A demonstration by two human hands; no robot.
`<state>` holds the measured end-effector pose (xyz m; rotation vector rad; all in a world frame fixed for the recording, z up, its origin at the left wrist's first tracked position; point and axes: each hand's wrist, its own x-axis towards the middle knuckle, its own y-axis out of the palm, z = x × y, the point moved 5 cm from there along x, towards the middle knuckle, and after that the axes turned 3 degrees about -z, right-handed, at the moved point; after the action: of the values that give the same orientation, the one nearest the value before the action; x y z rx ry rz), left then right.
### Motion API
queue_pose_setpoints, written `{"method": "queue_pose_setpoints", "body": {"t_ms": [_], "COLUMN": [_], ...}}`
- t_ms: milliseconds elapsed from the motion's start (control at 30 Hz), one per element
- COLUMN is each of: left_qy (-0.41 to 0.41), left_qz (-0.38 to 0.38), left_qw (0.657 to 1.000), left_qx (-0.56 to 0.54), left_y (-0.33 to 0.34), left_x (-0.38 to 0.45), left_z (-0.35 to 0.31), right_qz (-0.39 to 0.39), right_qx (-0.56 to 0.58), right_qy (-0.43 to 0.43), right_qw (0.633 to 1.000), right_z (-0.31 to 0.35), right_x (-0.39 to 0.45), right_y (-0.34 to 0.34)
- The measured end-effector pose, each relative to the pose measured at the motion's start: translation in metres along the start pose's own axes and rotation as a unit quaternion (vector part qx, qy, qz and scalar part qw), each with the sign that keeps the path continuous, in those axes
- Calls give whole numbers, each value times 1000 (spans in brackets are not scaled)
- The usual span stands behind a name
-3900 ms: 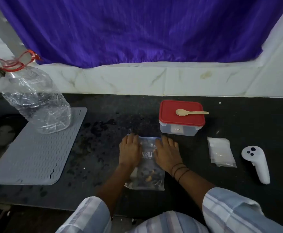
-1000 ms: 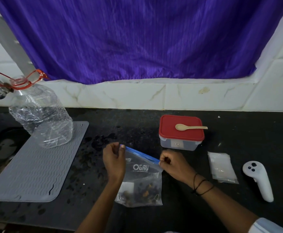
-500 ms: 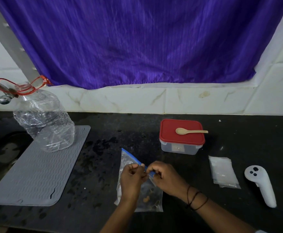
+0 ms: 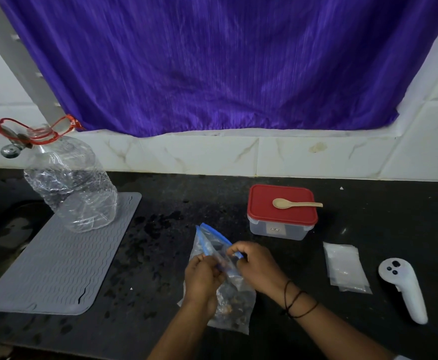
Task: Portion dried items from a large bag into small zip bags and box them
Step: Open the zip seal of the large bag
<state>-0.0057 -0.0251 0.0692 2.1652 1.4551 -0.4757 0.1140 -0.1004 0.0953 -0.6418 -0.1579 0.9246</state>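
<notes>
while both hands work at the lower middle of the frame, the scene reads as follows:
large bag: clear zip bag [image 4: 234,302] with a blue zip strip, lower centre of the frame, its bottom on the dark desk [image 4: 160,255] and its top lifted; dark dried items sit in the lower part.
left hand: left hand [image 4: 203,278] has its fingers curled and pinching the upper part of the bag on the left side, near the blue strip.
right hand: right hand [image 4: 255,266] has its fingers curled and pinching the blue strip on the right side; dark bands circle its wrist.
bag mouth: two blue edges show apart at the upper left tip; whether the rest is parted is hard to tell.
box: clear box with a red lid [image 4: 281,213], right of centre, above and to the right of the hands, lid on.
spoon: pale wooden spoon [image 4: 296,203] lying flat on the red lid, bowl to the left.
small zip bags: flat stack of small clear bags [image 4: 345,267] on the desk, to the right of the hands.
controller: white controller [image 4: 405,289] at the lower right, beside the stack.
mat: grey ribbed mat [image 4: 56,263] at the lower left.
bottle: big clear plastic bottle [image 4: 69,188] with a red handle, standing on the upper end of the mat.
curtain: purple curtain [image 4: 212,61] across the top of the frame.
</notes>
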Motion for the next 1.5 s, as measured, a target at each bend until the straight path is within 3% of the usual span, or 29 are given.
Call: {"method": "queue_pose_setpoints", "body": {"t_ms": [100,200,267,367,467,567,667,767,867,967,1033,1067,1133,1200,1267,1333,1433,1500], "left_qy": [-65,-47,20,184,238,143,-42,-142,-200,-221,-199,-189,-192,-187,-148,-87,61,210], "left_qz": [3,50,84,83,39,-19,-26,-6,67,97,119,141,188,244,256,221,138,77], "left_qw": [996,993,994,977,960,988,992,963,954,957,965,966,959,949,955,966,957,893], "left_qx": [-62,-97,-63,66,140,47,-116,-230,-213,-158,-122,-104,-90,-75,10,102,249,390], "left_y": [2,5,5,1,-7,-13,-7,-1,6,3,4,8,14,17,12,5,-4,-7], "left_x": [-5,-12,-18,-18,-11,-6,3,4,-4,-3,0,-3,-10,-17,-16,-11,0,7], "left_z": [-4,-15,-24,-34,-31,-28,-18,-17,-18,-8,-4,-3,-4,-7,-5,-4,-7,-10], "right_qz": [-62,-101,-79,-26,10,9,4,14,57,63,4,-29,-73,-65,-48,-32,27,42], "right_qx": [52,156,235,334,475,570,585,526,430,163,63,81,228,421,518,562,580,558], "right_qy": [15,39,76,147,225,283,323,334,291,98,19,19,89,201,273,321,341,345], "right_qw": [997,982,966,931,851,772,744,782,853,980,998,996,967,882,809,762,739,753], "right_z": [0,0,1,0,-1,2,1,-2,-5,0,3,1,-10,-21,-28,-31,-32,-35], "right_x": [1,0,-1,-5,-5,-3,-2,0,-2,0,0,0,1,2,1,1,0,-1], "right_y": [-4,-8,-7,-3,4,7,9,15,16,11,14,13,15,23,32,38,44,44]}}
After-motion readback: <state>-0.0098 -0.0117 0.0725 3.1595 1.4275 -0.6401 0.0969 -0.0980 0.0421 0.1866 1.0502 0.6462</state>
